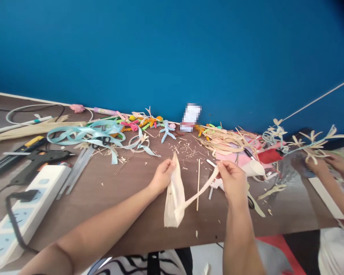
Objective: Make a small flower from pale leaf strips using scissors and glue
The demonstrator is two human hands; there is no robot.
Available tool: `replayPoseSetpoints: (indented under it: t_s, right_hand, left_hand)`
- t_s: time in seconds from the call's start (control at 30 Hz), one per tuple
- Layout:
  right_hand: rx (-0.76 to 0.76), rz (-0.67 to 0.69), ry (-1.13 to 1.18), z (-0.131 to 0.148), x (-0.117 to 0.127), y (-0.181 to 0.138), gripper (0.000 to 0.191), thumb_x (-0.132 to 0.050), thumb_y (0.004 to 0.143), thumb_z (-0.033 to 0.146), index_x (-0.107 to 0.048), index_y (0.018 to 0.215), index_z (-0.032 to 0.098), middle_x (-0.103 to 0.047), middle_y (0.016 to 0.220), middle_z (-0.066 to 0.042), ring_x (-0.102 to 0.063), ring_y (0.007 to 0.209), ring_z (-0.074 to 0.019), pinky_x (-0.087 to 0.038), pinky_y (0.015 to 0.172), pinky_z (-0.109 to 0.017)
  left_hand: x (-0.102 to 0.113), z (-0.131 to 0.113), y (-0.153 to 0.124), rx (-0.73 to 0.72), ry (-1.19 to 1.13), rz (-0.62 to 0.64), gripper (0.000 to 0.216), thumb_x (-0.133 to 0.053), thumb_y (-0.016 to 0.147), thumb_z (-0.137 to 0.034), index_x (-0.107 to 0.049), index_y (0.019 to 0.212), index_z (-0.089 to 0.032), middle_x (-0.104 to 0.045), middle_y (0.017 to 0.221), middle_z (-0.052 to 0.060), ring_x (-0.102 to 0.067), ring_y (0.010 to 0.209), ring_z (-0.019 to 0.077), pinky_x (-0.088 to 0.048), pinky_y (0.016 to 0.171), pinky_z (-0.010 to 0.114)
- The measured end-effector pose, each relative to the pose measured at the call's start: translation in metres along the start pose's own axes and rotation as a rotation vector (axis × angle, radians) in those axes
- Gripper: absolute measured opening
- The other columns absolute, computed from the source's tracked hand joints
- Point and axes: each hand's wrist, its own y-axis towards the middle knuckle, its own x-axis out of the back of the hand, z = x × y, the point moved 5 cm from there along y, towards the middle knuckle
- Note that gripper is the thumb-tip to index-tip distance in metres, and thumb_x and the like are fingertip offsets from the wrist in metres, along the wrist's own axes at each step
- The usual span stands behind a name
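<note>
A pale corn husk (176,191) hangs over the near part of the table, its wide end down. My left hand (162,176) pinches it near its narrow top. From the husk's lower right side a thin strip (202,190) runs up to my right hand (232,179), whose fingers are closed on the strip's other end. The strip still joins the husk low down. A slim light stick (198,185) lies on the table behind the strip. Just past my right hand, a white glue gun (217,183) is partly hidden.
At left lie a white power strip (36,198), a black glue gun (37,162) and clear glue sticks (79,170). Light blue ribbon (86,131) and a husk pile (220,140) line the back. At right, a co-worker's hands (329,164) hold a husk flower. A blue wall (160,57) stands behind.
</note>
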Motion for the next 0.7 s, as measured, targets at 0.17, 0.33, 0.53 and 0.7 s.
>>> replayPoseSetpoints:
  t_s: [0.17,0.33,0.53,0.7]
  right_hand:
    - [-0.005,0.085,0.157,0.002,-0.031,-0.004,0.022,-0.061,0.068,0.035,-0.064,0.079,0.016,-0.056,0.056,0.002,-0.049,0.046,-0.0099,-0.042,0.045,-0.022]
    - [-0.170,0.139,0.418,-0.018,-0.060,-0.005,0.024,-0.064,0.065,0.034,-0.062,0.082,0.018,-0.056,0.062,0.002,-0.053,0.053,-0.0107,-0.044,0.047,-0.022]
    - [-0.215,0.347,0.289,-0.020,-0.075,-0.032,0.037,-0.064,0.063,0.036,-0.056,0.096,0.020,-0.060,0.083,-0.002,-0.059,0.075,-0.0159,-0.046,0.063,-0.027]
    - [-0.171,0.503,0.045,-0.035,-0.084,-0.068,0.038,-0.058,0.070,0.030,-0.053,0.105,0.018,-0.063,0.085,-0.003,-0.059,0.074,-0.0178,-0.046,0.066,-0.028]
  left_hand:
    - [-0.003,0.000,-0.003,0.011,-0.025,0.024,0.024,-0.050,0.075,-0.039,-0.047,0.069,-0.015,-0.044,0.056,-0.004,-0.039,0.050,0.0075,-0.031,0.048,0.019]
    - [0.008,-0.003,-0.001,0.000,-0.114,0.021,0.023,-0.054,0.073,-0.037,-0.050,0.078,-0.015,-0.052,0.062,-0.002,-0.046,0.054,0.0088,-0.035,0.052,0.020]
    - [0.008,-0.008,-0.003,-0.003,-0.184,-0.036,0.021,-0.057,0.071,-0.034,-0.050,0.074,-0.014,-0.051,0.062,-0.002,-0.045,0.053,0.0079,-0.036,0.052,0.019]
    - [0.012,-0.009,-0.001,-0.048,-0.202,-0.112,0.020,-0.054,0.073,-0.033,-0.048,0.084,-0.016,-0.049,0.066,-0.002,-0.046,0.056,0.0082,-0.037,0.051,0.019]
